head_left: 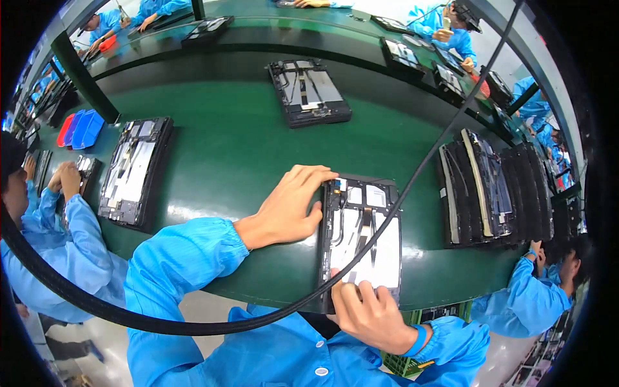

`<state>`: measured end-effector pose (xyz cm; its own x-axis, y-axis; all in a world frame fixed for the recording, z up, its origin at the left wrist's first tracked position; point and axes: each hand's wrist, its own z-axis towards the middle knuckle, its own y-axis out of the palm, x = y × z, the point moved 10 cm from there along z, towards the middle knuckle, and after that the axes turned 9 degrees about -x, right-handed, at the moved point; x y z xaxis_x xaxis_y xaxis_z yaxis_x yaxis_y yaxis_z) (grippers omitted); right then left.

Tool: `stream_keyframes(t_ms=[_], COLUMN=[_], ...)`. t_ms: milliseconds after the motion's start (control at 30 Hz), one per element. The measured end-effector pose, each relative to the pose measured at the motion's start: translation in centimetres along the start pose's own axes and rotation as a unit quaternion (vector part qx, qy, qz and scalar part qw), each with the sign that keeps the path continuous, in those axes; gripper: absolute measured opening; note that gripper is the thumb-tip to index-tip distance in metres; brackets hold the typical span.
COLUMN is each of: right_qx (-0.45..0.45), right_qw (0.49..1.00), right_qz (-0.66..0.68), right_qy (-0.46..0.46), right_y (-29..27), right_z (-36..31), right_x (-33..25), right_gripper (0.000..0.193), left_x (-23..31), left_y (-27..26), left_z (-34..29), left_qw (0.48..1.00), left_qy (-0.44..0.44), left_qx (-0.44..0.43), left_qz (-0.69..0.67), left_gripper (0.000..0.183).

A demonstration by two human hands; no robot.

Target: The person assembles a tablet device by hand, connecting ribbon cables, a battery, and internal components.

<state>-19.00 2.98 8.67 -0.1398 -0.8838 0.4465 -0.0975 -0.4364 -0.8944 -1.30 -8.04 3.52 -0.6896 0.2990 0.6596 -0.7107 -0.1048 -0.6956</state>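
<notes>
In front of me on the green bench lies an opened tablet (380,235), its pale inner panels, dark ribbon cables and black frame exposed. It looks thick, perhaps several stacked together; I cannot tell. My left hand (284,209) holds its far left corner, fingers reaching over the corner and thumb against the left side. Curled around the near left edge, my right hand (371,316) grips the same tablet, its thumb mostly hidden. A blue band (418,340) circles my right wrist.
Similar opened tablets lie at the far middle (309,93) and left (134,171). A row of tablets (496,193) stands on edge at right. Blue bins (84,129) sit far left. A black cable (251,326) crosses the view. Co-workers in blue sit on both sides and beyond.
</notes>
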Motion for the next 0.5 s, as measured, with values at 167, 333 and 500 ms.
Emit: stream_keyframes(t_ms=[167, 333, 500], right_qx=[0.137, 0.201, 0.152], right_qw=[0.938, 0.854, 0.844], right_qz=[0.317, 0.455, 0.501], right_qy=[0.037, 0.155, 0.117], right_y=[0.2, 7.9, 10.3], right_z=[2.8, 6.3, 6.3], right_x=[7.5, 18.1, 16.5], right_gripper=[0.042, 0.033, 0.026], left_x=[-0.5, -1.0, -0.3], left_y=[-0.6, 0.2, 0.2], left_z=[0.1, 0.9, 1.4], left_qw=[0.999, 0.993, 0.991], left_qy=[-0.023, -0.049, -0.019], left_qx=[-0.012, -0.061, -0.105], left_qz=[-0.044, -0.088, -0.08], left_gripper=[0.066, 0.075, 0.085])
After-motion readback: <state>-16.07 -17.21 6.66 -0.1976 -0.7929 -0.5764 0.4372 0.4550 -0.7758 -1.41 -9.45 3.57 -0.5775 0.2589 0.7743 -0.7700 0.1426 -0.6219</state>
